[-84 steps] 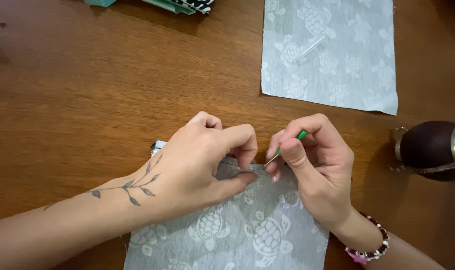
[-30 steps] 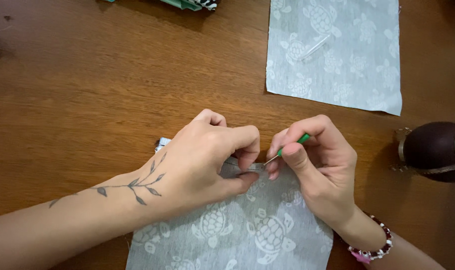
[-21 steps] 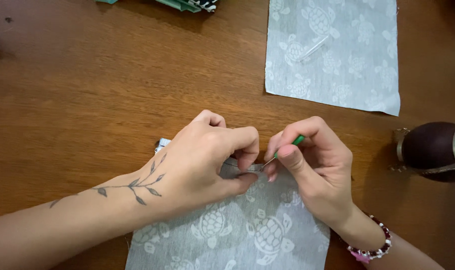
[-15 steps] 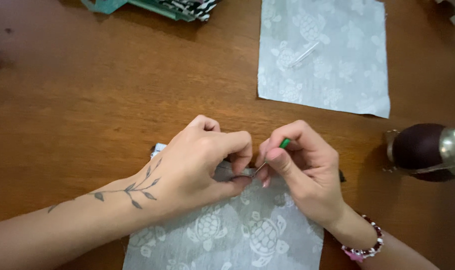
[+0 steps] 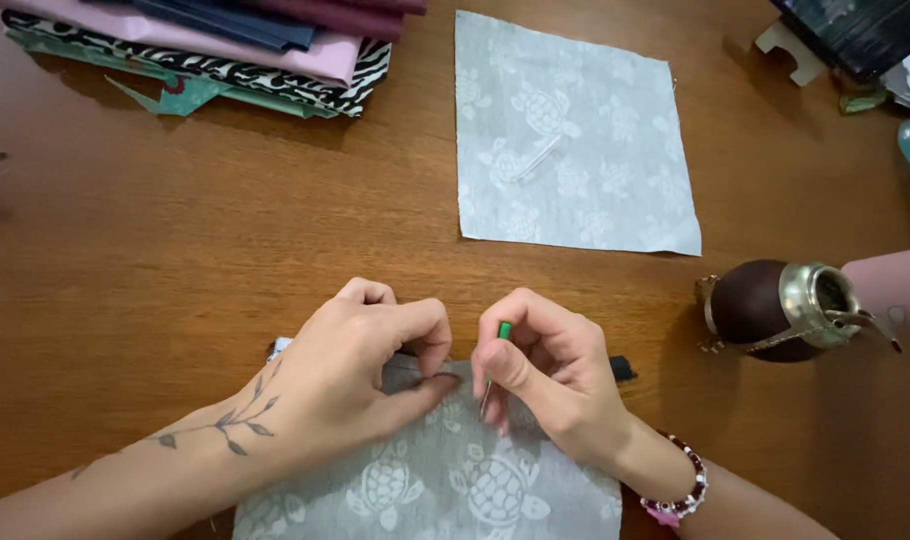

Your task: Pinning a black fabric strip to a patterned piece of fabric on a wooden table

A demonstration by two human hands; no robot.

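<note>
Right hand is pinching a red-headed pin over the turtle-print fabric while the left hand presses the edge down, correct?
Not quite: the head view shows the pin in the right hand has a green head. The left hand does press the turtle-print fabric.

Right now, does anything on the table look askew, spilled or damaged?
Nothing spilled or damaged. The brown gourd cup lies tipped on its side at the right. The fabric stack is fanned unevenly. A small clear tube rests on the far turtle-print square.

Matt printed cloth [image 5: 445, 480]; glossy wood table [image 5: 175, 250] (visible grain); polished metal-rimmed gourd [image 5: 775, 310].
</note>
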